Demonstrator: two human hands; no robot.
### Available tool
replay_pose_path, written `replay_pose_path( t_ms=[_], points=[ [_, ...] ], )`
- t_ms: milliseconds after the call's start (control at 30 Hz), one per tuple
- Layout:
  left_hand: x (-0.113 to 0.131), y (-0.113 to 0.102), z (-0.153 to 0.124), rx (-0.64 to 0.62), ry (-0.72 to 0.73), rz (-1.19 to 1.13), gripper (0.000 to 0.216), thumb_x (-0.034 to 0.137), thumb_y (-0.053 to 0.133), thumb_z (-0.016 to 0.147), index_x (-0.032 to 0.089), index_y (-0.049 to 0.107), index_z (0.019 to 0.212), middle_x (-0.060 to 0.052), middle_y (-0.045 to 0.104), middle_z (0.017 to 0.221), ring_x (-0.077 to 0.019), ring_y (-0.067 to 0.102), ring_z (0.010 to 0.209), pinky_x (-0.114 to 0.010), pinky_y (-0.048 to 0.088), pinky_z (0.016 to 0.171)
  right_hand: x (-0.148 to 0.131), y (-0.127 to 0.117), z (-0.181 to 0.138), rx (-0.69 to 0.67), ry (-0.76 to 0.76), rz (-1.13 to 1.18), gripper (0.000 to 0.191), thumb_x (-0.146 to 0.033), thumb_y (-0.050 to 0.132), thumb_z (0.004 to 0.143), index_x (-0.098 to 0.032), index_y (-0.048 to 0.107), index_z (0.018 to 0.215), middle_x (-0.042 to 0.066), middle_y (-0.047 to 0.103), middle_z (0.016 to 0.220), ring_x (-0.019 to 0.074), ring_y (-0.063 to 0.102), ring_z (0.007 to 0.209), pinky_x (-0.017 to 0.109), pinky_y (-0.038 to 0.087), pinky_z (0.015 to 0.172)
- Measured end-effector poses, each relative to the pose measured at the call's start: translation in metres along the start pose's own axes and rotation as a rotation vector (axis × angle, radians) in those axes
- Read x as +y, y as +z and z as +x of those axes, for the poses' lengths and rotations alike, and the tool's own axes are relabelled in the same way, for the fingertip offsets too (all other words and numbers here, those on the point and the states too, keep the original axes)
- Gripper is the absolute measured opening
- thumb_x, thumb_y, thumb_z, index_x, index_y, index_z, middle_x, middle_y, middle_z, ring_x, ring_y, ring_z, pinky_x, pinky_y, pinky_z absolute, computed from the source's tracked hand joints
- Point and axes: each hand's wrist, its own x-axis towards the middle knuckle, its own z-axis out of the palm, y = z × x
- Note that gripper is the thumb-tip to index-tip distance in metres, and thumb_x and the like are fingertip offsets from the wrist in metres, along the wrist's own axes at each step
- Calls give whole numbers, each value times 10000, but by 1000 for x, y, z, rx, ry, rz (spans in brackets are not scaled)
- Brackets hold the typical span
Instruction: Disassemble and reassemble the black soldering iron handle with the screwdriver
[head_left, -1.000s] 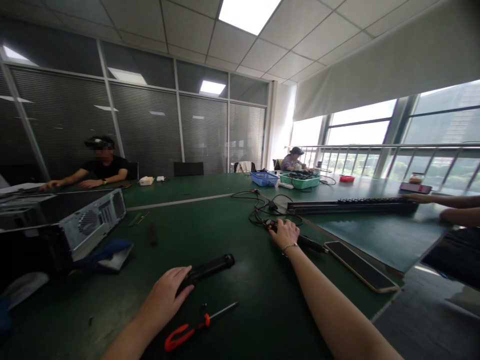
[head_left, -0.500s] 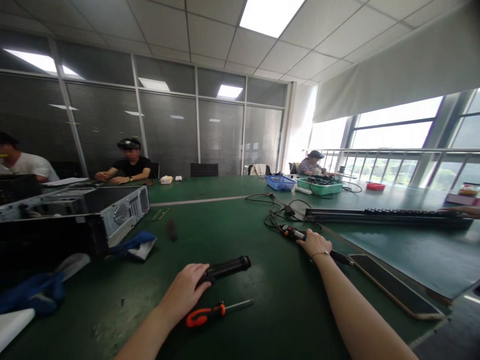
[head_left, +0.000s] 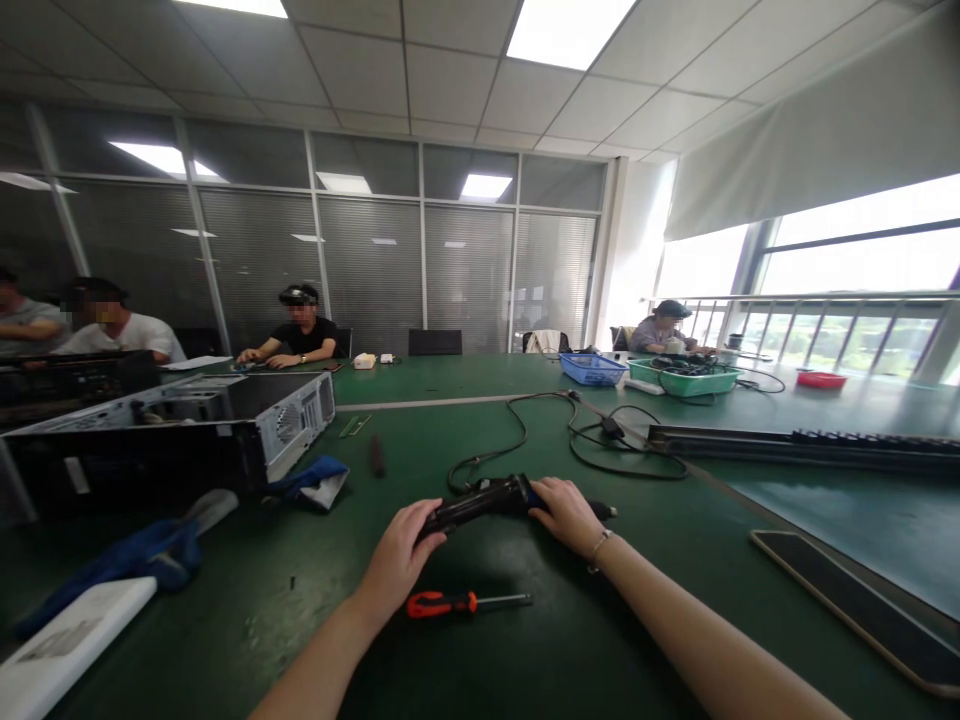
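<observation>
With our left hand (head_left: 405, 553) wrapped around the black tube (head_left: 480, 505) and our right hand (head_left: 568, 515) around the corded tool (head_left: 602, 510), beyond the screwdriver (head_left: 471, 602) on the table (head_left: 450, 665), we do well to keep the cable (head_left: 480, 461) slack.

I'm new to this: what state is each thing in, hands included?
Left hand: closed around the black cylinder
Right hand: closed over the dark tool
Screwdriver: lying flat, unheld
Computer case: open on top
Green basket: holding dark cables
Phone-like slab: flat, face dark
Ceiling light: lit
Window blind: partly lowered
</observation>
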Motion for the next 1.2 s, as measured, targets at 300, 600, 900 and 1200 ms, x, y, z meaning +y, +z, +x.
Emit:
replay_pose_path(
  t_ms=[300,600,900,1200],
  points=[
    [-6,2,-3,169,-20,69,337,322,503,902,261,501,1233,-62,583,1206,-240,547,1138,-432,455,983,-7,-22,-6,4,-100,151,500,-427,716,661,-229,594,1103,56,640,987,233,572,921,405,373,910],
    [-7,2,-3,171,-32,30,342,312,509,903,260,497,1240,-67,578,1215,-243,532,1152,-453,433,1002,1,-17,-5,-99,-97,382,360,-440,710,672,-226,642,953,23,650,928,195,588,825,326,445,767],
    [3,-1,-3,67,16,30,350,286,536,895,269,514,1244,-63,567,1249,-246,497,1188,-484,407,1026,-19,-5,-3,-52,-276,400,464,-509,709,678,-243,668,1057,58,685,1020,251,598,989,450,323,1010],
    [2,1,-4,-15,71,81,405,266,573,882,274,491,1279,-55,543,1294,-237,466,1217,-502,389,1042,-16,-32,-6,16,-85,632,795,-475,757,605,-214,478,1303,76,639,1125,246,585,1036,395,442,934]
  ],
)
